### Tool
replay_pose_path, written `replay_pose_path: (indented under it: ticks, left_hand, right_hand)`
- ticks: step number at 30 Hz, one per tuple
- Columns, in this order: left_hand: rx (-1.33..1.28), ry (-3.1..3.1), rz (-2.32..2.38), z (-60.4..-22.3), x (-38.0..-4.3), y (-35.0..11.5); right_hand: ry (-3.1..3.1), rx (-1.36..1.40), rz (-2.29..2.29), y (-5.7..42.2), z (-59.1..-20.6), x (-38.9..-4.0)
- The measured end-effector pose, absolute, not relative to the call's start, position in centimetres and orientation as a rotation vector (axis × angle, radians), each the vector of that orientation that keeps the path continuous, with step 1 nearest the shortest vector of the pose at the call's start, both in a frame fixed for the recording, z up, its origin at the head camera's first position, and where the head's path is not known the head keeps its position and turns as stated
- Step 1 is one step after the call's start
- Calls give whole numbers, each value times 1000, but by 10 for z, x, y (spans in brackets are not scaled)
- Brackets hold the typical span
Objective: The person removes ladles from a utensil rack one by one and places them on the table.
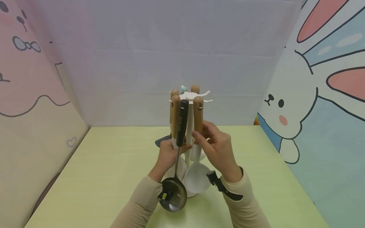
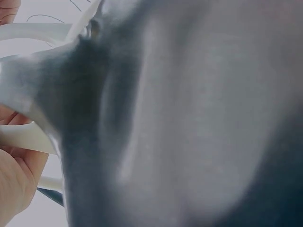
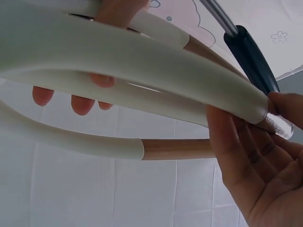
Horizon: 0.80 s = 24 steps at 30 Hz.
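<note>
A white utensil stand with hooks round its top holds several hanging utensils. My right hand pinches the wooden handle of a white ladle between thumb and fingers; its round bowl hangs below. My left hand reaches in from the left behind a black-handled metal ladle and grips the stand's post, its fingertips showing past the post in the right wrist view. In the left wrist view, the blurred metal ladle hides most of that hand.
Other wooden-handled utensils hang on the left and back of the stand. A dark grey utensil head juts out at the left. The stand is on a pale green table, with a white sheet behind and cartoon-printed panels at the sides.
</note>
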<state>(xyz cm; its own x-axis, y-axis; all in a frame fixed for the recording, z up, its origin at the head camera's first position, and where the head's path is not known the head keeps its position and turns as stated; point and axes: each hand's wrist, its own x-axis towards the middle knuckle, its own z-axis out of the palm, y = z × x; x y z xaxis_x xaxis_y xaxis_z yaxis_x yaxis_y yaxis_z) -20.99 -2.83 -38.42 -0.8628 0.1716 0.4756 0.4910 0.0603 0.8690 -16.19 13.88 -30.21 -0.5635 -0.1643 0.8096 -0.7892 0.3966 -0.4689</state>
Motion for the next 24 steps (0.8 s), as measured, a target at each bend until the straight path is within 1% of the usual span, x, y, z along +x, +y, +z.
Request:
replay_pose_path:
  ticks: [10,20,24]
  left_hand:
    - [-676,-2101,-1877,-383,-211,-27]
    - [-589,-2200,-1968,-380,-209,-35]
    - [-672,-2156,-2065,-373,-207,-47]
  right_hand:
    - [-1983,811,1147,144,-298,-157]
    - [-1986,857,1090,153,-297,-150]
    - [-1997,854,1046,157,-297,-147]
